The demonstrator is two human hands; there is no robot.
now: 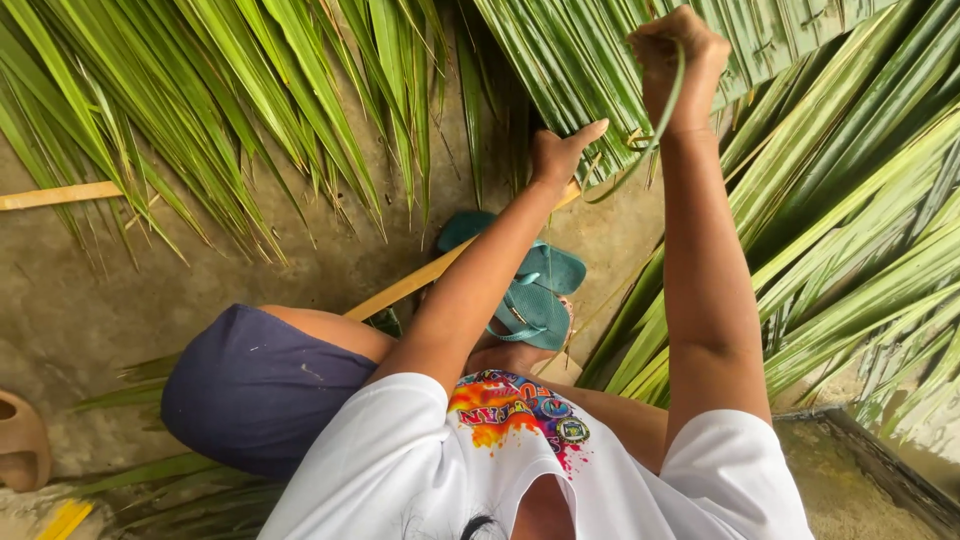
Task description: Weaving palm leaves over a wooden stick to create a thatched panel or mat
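The right hand (678, 62), at 1 o'clock, is a closed fist gripping a thin, smooth green leaf strip (668, 118) that curves down in a loop. The left hand (562, 152), at 12 o'clock, presses flat on the woven leaf panel (600, 60), thumb out, fingers hidden against it. Long, ribbed palm leaves (230, 90) fan over rough concrete floor (90, 310). 2 teal rubber sandals (535, 290) lie partly hidden under the left arm. A pale stalk (60, 194) is cut off at 9 o'clock.

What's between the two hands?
In the head view, folded green palm leaves and a thin green strip lie between the left hand and right hand.
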